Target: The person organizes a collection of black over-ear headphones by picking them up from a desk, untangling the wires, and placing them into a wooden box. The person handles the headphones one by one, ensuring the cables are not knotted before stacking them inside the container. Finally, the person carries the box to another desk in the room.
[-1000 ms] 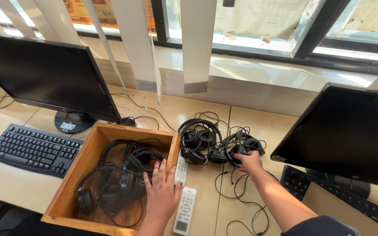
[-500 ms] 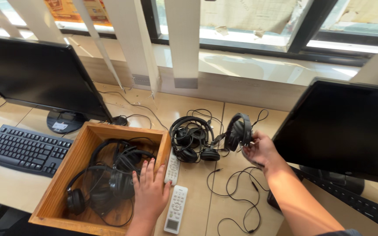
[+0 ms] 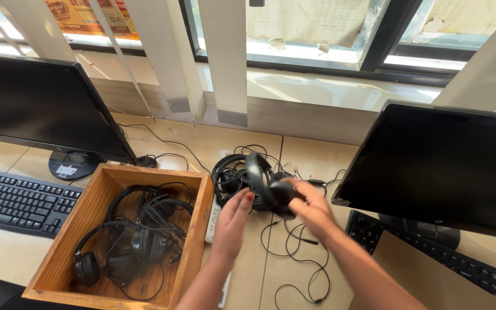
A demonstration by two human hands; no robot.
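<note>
My right hand (image 3: 311, 206) holds a black wired headset (image 3: 266, 185) lifted above the desk, its cable (image 3: 294, 258) trailing down in loops. My left hand (image 3: 233, 221) is raised beside it, fingers apart, fingertips touching or almost touching the headset's earcup. Left of both hands stands an open wooden box (image 3: 193, 229) with several black headsets (image 3: 139, 235) tangled inside. More black headsets (image 3: 228, 175) lie on the desk just behind the hands.
A monitor (image 3: 35, 103) and keyboard (image 3: 15, 201) stand at the left. A second monitor (image 3: 443, 166) and keyboard (image 3: 460, 264) sit at the right. A white remote (image 3: 212, 221) lies against the box, partly hidden by my left arm. Vertical blinds and a window sill run behind.
My right hand has carried the headset from the right towards the middle. My left hand has lifted off the box's edge and risen to meet the headset.
</note>
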